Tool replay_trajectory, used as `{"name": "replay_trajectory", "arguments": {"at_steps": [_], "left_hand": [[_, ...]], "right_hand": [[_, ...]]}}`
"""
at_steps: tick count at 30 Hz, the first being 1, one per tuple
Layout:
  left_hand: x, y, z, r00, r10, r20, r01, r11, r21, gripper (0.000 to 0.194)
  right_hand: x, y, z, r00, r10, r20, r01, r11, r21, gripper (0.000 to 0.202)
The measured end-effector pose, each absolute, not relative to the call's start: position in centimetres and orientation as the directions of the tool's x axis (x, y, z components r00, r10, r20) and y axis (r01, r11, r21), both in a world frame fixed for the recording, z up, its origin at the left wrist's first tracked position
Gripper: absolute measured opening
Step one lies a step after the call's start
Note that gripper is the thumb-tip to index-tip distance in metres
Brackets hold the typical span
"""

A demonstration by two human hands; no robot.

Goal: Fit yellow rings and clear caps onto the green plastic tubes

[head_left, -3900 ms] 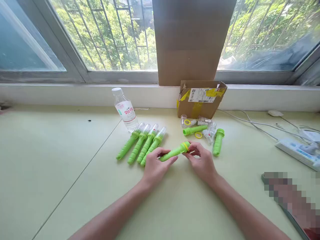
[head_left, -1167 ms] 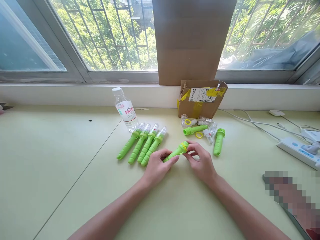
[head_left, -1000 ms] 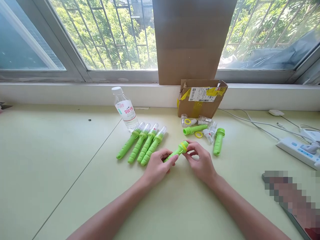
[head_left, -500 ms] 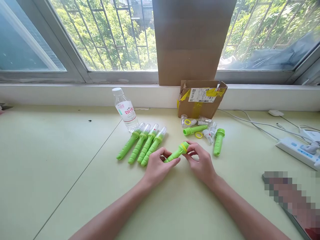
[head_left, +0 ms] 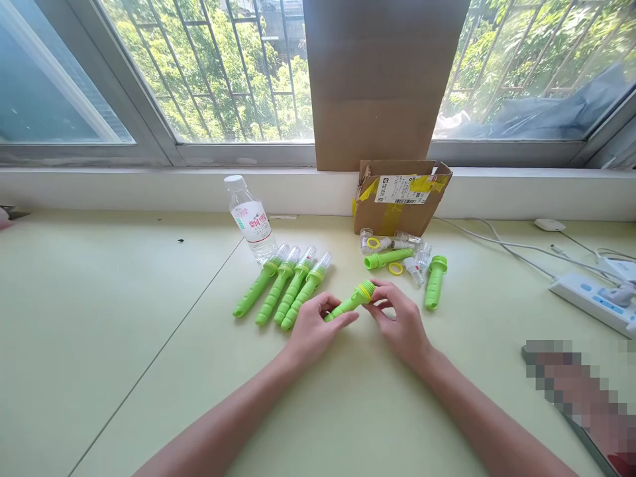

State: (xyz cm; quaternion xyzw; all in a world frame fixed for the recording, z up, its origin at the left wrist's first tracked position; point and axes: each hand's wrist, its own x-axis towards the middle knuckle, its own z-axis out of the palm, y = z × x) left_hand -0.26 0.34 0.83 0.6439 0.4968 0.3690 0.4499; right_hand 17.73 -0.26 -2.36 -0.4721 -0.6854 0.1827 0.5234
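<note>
Two hands share one green tube (head_left: 352, 303) near the middle of the desk (head_left: 163, 371), its threaded end tilted up and away to the right. The left hand (head_left: 318, 328) wraps its fingers round the lower body; the right hand (head_left: 400, 321) has its thumb and forefinger pinching at the neck, where a yellow ring (head_left: 366, 291) circles the tube below the thread. Whether they grip the ring alone or the neck too is hidden. The step in hand looks like seating that ring. The next move seems to call for a firm left hold and even pressure from the right fingers, so the ring lies flat all round.

Four capped tubes (head_left: 300, 291) lie side by side just left of the hands, a bottle (head_left: 255, 228) standing behind them. Ahead and to the right, two spare tubes (head_left: 436, 283), loose rings (head_left: 396, 274) and clear caps (head_left: 423, 255) lie in front of an open box (head_left: 397, 215).

Farther right are cables (head_left: 507, 244), a power strip (head_left: 593, 298) and a flat, partly pixelated object (head_left: 576, 397). Behind the desk, a pale sill (head_left: 298, 192) runs under barred windows (head_left: 213, 73), partly covered by cardboard (head_left: 370, 86).
</note>
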Motion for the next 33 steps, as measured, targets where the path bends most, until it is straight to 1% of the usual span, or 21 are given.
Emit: {"name": "replay_trajectory", "arguments": {"at_steps": [2,4,7,9,14,19,24,27,30,33], "left_hand": [[-0.28,0.35,0.84,0.232,0.972,0.027,0.299,-0.098,0.949,0.034],[-0.27,0.27,0.79,0.231,0.973,-0.014,0.286,-0.054,0.957,0.033],[-0.24,0.08,0.73,0.245,0.967,-0.076,0.272,0.007,0.962,0.031],[-0.23,-0.02,0.76,0.275,0.957,-0.092,0.267,0.016,0.964,0.031],[-0.28,0.04,0.83,0.325,0.945,-0.041,0.275,-0.053,0.960,0.030],[-0.27,0.17,0.74,0.324,0.946,0.011,0.359,-0.133,0.924,0.034],[-0.19,0.24,0.68,0.290,0.954,0.072,0.358,-0.178,0.917,0.029],[-0.21,0.30,0.52,0.266,0.962,0.060,0.336,-0.151,0.930,0.033],[-0.23,0.26,0.41,0.262,0.965,0.021,0.309,-0.104,0.945,0.028],[-0.20,0.12,0.45,0.265,0.964,-0.027,0.274,-0.048,0.960,0.028]], "right_hand": [[17.69,-0.31,-2.31,-0.008,0.825,0.566,0.460,0.505,-0.730,0.003],[17.65,-0.33,-2.31,-0.014,0.817,0.576,0.464,0.516,-0.720,0.002],[17.62,-0.32,-2.36,-0.034,0.809,0.587,0.463,0.533,-0.708,0.009],[17.60,-0.32,-2.38,-0.039,0.797,0.603,0.461,0.550,-0.697,0.012],[17.61,-0.32,-2.40,-0.035,0.775,0.631,0.469,0.570,-0.674,0.015],[17.68,-0.27,-2.42,-0.038,0.779,0.626,0.478,0.565,-0.673,0.015],[17.63,-0.27,-2.42,-0.032,0.782,0.622,0.485,0.556,-0.674,0.015],[17.59,-0.29,-2.43,-0.029,0.782,0.622,0.492,0.553,-0.672,0.015],[17.57,-0.32,-2.36,-0.030,0.778,0.628,0.496,0.557,-0.666,0.015],[17.56,-0.35,-2.22,-0.029,0.777,0.628,0.496,0.557,-0.666,0.015]]}}
